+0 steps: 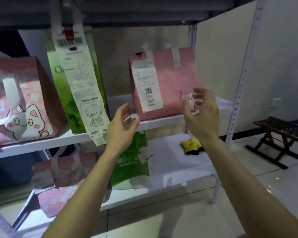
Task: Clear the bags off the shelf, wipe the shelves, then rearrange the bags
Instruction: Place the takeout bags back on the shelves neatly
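Far out at nine o'clock on the middle shelf (41,146): cat bag (24,103), upright. Below it at seven o'clock, on the lower board (170,162): low pink bag (62,182), blurred. At eleven o'clock, tall green bag (56,86) just beside the cat bag, with a long receipt (83,86) hanging down its front past the shelf edge. Near centre, left hand (122,121) held up, fingers loosely spread, grasping nothing. Behind its wrist at six o'clock, low green bag (131,165) on the lower board. At one o'clock, pink bag (169,79), upright on the middle shelf, slip (148,86) stuck to its face, set between the two hands and apparently untouched. At three o'clock, right hand (203,115), likewise released, fingers splayed and blurred in front of the bag's right edge. Judged light, stiff-sided paper, easily creased or tipped. Best taken by both side walls low down, or by the top handles (175,55), never by the slip. At four o'clock, yellow cloth (191,145) on the lower board. Farther right, stool (279,136) on the floor (162,224).
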`<action>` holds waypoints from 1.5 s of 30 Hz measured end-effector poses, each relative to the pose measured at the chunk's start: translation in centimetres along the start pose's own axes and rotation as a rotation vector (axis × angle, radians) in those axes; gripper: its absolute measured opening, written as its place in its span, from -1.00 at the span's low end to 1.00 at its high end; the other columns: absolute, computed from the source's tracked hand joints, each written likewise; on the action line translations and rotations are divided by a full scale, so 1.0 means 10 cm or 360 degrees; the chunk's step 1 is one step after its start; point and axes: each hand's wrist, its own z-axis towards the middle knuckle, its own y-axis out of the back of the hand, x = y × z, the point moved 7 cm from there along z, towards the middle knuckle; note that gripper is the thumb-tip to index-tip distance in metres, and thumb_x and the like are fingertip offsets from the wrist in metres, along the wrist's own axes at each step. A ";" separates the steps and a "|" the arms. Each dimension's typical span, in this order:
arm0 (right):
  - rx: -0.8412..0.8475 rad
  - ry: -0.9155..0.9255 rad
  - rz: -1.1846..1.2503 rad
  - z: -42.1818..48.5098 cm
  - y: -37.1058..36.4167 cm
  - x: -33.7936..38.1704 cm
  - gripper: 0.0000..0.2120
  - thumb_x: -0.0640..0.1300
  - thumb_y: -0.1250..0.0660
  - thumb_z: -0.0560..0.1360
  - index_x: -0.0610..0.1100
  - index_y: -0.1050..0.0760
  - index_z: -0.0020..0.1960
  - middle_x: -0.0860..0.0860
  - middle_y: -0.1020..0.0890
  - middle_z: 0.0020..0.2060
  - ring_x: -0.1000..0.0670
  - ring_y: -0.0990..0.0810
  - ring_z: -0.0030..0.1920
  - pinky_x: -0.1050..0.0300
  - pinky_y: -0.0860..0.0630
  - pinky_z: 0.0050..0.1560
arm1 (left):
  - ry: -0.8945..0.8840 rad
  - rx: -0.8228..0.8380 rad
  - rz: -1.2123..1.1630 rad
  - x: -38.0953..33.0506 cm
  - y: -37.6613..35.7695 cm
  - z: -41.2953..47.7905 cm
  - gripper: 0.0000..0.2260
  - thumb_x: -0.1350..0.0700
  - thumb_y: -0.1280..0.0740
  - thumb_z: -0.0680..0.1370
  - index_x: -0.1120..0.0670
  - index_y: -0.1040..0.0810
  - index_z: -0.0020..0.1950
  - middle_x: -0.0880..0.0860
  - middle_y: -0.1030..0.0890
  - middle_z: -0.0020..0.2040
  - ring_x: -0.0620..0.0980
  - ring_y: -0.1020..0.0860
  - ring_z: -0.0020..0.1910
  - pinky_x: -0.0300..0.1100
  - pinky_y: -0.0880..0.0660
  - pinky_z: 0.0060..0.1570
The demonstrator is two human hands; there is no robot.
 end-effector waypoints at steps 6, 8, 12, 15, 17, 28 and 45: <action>0.0674 0.0538 0.0013 -0.95 -0.72 0.45 -0.88 -0.06 -0.33 0.61 -0.11 -0.56 -0.03 0.07 -0.56 -0.06 0.07 -0.55 -0.20 0.14 -0.54 -0.21 | -0.0071 0.0034 0.0041 0.24 0.31 -0.72 -0.75 0.20 -0.46 0.66 0.03 -0.63 0.33 -0.06 -0.71 0.22 -0.10 -0.72 0.18 -0.08 -0.68 0.21; 0.0924 0.0537 0.0004 -1.36 -1.00 0.34 -0.86 -0.04 -0.32 0.62 -0.09 -0.56 -0.04 0.10 -0.53 -0.04 0.10 -0.50 -0.22 0.24 -0.44 -0.25 | 0.0037 0.0091 0.0118 0.48 0.36 -0.89 -0.79 0.20 -0.47 0.65 0.02 -0.66 0.27 -0.10 -0.74 0.14 -0.08 -0.73 0.11 -0.07 -0.69 0.16; 0.1443 0.0159 -0.0138 -1.92 -1.51 -0.24 -0.85 0.04 -0.34 0.63 -0.02 -0.60 0.08 0.15 -0.53 0.13 0.10 -0.59 -0.08 0.23 -0.41 -0.16 | 0.0373 0.0157 0.0262 1.14 0.46 -1.19 -0.82 0.19 -0.48 0.64 0.00 -0.69 0.22 -0.13 -0.76 0.05 -0.16 -0.72 0.05 -0.05 -0.69 0.18; 0.1582 -0.0133 -0.0333 -2.13 -1.65 -0.71 -0.69 0.12 -0.36 0.61 -0.03 -0.57 0.26 0.05 -0.56 0.24 -0.05 -0.63 0.10 0.08 -0.53 -0.01 | 0.0618 0.0217 0.0308 1.62 0.42 -1.38 -0.76 0.18 -0.48 0.64 0.02 -0.65 0.29 -0.07 -0.74 0.12 -0.10 -0.70 0.14 0.03 -0.66 0.27; 0.1636 -0.0320 -0.0425 -2.21 -1.70 -0.98 -0.58 0.17 -0.39 0.59 -0.07 -0.54 0.33 0.00 -0.60 0.25 -0.11 -0.63 0.15 -0.01 -0.59 0.08 | 0.0747 0.0272 0.0324 1.88 0.35 -1.45 -0.63 0.17 -0.48 0.63 0.07 -0.57 0.43 0.02 -0.70 0.26 -0.02 -0.66 0.27 0.07 -0.60 0.37; 0.1727 -0.0806 -0.0408 -2.56 -2.18 -1.46 -0.63 0.23 -0.46 0.54 0.05 -0.55 0.21 0.10 -0.61 -0.01 -0.03 -0.61 -0.01 0.09 -0.48 -0.07 | 0.1294 0.0163 0.0397 2.57 0.03 -1.46 -0.51 0.17 -0.54 0.58 0.18 -0.34 0.37 0.19 -0.57 0.36 0.21 -0.57 0.35 0.12 -0.52 0.40; 0.1993 -0.0667 -0.0419 -2.74 -1.96 -1.66 -0.45 -0.15 -0.44 0.56 -0.08 -0.33 0.50 -0.10 -0.62 0.17 -0.12 -0.55 0.07 0.09 -0.47 0.04 | 0.1005 0.0258 0.0028 2.44 -0.17 -1.96 -0.16 0.54 -0.36 0.46 0.04 -0.28 0.67 0.08 -0.60 0.43 -0.09 -0.63 0.33 -0.32 -0.61 0.19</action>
